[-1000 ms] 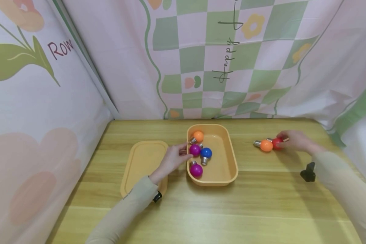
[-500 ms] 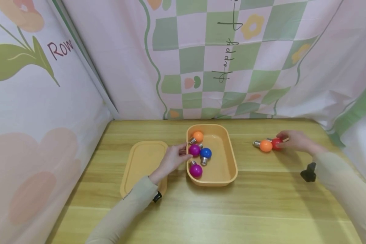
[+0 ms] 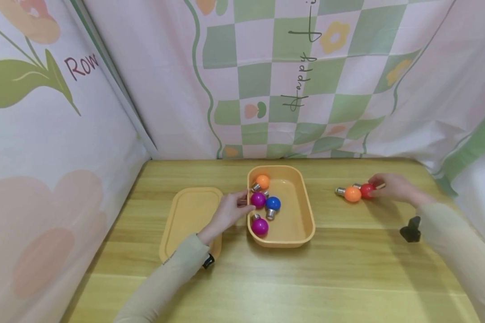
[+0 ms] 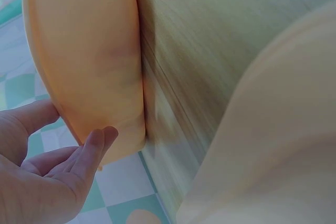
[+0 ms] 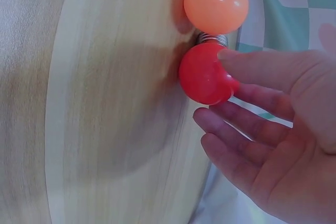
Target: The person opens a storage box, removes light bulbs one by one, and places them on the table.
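Note:
My right hand (image 3: 394,187) pinches a red light bulb (image 5: 205,74) between thumb and index finger; the other fingers stay loosely bent. Its metal screw base points toward an orange light bulb (image 3: 352,194) lying right beside it on the table. At the yellow plastic box (image 3: 310,215), my left hand (image 3: 226,211) holds the left rim, thumb and fingers on either side of the wall, as the left wrist view (image 4: 50,166) of the hand also shows. Inside the box's left half lie another orange bulb (image 3: 262,181), two purple bulbs (image 3: 260,226) and a blue bulb (image 3: 272,204).
The yellow lid (image 3: 194,215) lies flat on the wooden table (image 3: 291,287), left of the box and partly under my left forearm. A patterned curtain (image 3: 254,80) hangs behind the table's back edge, and a white cloth wall (image 3: 105,148) borders the left side.

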`<action>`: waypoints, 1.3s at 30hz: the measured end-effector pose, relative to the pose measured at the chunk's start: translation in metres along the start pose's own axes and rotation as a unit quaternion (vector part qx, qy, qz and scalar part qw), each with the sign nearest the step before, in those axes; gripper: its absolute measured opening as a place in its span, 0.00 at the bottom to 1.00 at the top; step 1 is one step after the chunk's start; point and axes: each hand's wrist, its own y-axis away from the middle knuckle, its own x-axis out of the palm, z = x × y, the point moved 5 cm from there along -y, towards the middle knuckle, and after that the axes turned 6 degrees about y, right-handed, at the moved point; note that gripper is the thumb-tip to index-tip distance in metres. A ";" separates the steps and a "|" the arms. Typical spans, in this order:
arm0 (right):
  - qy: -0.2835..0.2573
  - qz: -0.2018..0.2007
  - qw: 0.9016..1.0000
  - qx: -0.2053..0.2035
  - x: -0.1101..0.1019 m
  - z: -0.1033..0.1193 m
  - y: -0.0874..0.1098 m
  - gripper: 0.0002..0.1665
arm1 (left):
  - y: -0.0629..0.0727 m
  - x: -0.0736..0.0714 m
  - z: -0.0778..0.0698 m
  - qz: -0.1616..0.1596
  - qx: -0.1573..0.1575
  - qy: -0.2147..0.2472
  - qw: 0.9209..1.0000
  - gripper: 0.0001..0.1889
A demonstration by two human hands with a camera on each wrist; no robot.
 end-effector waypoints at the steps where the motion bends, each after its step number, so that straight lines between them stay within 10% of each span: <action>1: -0.001 0.001 1.000 -0.001 0.000 0.000 0.000 0.34 | 0.000 0.000 0.000 0.000 0.000 0.001 1.000 0.31; 39: -0.008 -0.003 1.000 0.000 0.002 0.002 0.000 0.30 | -0.001 0.000 0.000 -0.001 0.001 -0.003 1.000 0.31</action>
